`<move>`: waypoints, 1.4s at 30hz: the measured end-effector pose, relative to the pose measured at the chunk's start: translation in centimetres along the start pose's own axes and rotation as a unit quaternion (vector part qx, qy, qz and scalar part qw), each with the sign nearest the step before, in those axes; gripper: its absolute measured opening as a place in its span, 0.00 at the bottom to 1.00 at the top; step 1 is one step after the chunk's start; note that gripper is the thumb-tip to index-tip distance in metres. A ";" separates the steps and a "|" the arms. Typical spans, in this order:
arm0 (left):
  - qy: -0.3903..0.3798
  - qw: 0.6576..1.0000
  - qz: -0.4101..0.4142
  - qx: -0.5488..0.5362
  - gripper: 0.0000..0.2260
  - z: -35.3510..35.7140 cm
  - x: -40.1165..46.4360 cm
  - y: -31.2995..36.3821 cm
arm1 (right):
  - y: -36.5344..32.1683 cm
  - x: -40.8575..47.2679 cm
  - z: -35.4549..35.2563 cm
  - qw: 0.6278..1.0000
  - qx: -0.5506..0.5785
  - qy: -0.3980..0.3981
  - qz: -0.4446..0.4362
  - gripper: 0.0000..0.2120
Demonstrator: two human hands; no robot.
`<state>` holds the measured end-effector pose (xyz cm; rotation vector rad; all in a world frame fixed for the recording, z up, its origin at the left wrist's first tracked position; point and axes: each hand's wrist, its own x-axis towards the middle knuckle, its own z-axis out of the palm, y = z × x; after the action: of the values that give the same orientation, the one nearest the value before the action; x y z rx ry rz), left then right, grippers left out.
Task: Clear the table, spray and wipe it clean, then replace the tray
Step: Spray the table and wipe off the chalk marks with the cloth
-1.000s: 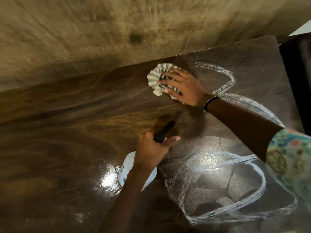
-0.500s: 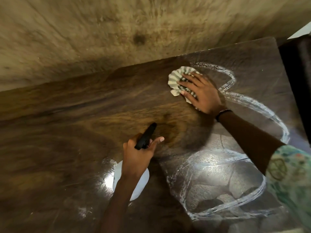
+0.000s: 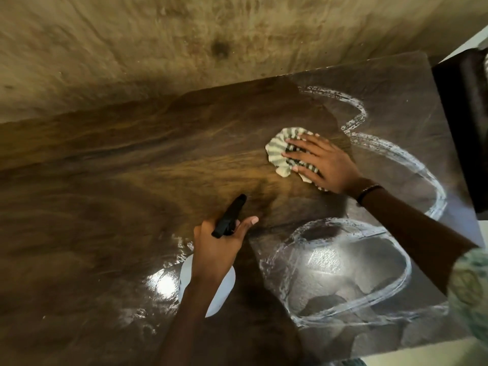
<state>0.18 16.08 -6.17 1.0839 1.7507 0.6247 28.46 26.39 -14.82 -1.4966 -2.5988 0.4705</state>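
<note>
My right hand (image 3: 323, 162) lies flat with straight fingers on a crumpled striped cloth (image 3: 278, 151), pressing it onto the dark glossy wooden table (image 3: 105, 207). My left hand (image 3: 216, 247) grips a white spray bottle (image 3: 227, 289) by its neck, the black nozzle (image 3: 231, 217) pointing up and away over the tabletop. Curved white wet streaks (image 3: 390, 154) loop across the right part of the table. No tray is in view.
A beige carpet (image 3: 184, 48) runs beyond the table's far edge. A dark piece of furniture (image 3: 464, 122) stands at the right edge of the table. Light glares off the wet surface near the bottle.
My right hand has slid the cloth toward me and to the right. My left hand and the bottle have hardly shifted.
</note>
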 end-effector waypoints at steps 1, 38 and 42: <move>0.001 1.000 -0.007 -0.006 0.20 0.1 -0.2 -0.2 | -0.4 0.9 0.0 0.999 0.004 0.019 0.030 0.21; -0.026 0.996 -0.083 0.007 0.13 0.6 -8.4 -3.0 | -9.0 -0.1 2.8 1.000 0.011 0.000 0.016 0.23; -0.002 0.998 -0.067 0.014 0.12 0.6 -8.3 -3.9 | -13.7 1.4 5.0 0.998 0.008 -0.030 -0.056 0.22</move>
<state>0.52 6.93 -5.76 0.9762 1.8180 0.5154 15.23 20.17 -15.28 -1.3426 -2.6998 0.5295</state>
